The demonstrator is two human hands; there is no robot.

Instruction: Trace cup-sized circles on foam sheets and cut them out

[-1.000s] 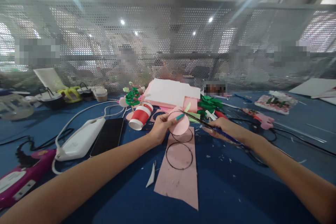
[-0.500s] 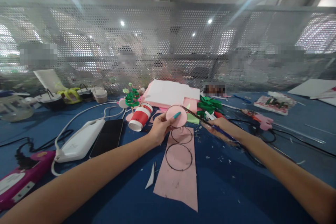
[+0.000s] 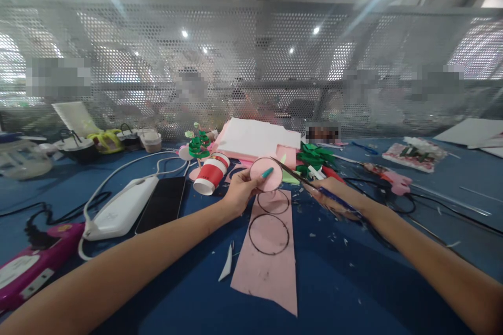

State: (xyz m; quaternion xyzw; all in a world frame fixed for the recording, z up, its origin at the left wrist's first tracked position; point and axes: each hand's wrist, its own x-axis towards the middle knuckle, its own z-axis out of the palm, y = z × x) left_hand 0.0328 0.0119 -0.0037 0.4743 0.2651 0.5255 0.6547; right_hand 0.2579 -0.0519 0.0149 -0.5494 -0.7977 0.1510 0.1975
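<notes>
On the blue table (image 3: 334, 293) lies a circle-marked pink sheet (image 3: 265, 277). By its far end, the left hand (image 3: 241, 192) pinches a pink disc (image 3: 262, 167); the right hand (image 3: 341, 192) grips scissors (image 3: 295, 174) at the disc's edge. Farther back lies stacked paper (image 3: 255, 136) before a mesh screen (image 3: 275, 26).

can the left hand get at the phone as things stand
Probably yes: the phone lies uncovered, and nothing seems to stand between it and the left hand. That hand holds a pink disc, though, which may need setting down first.
</notes>
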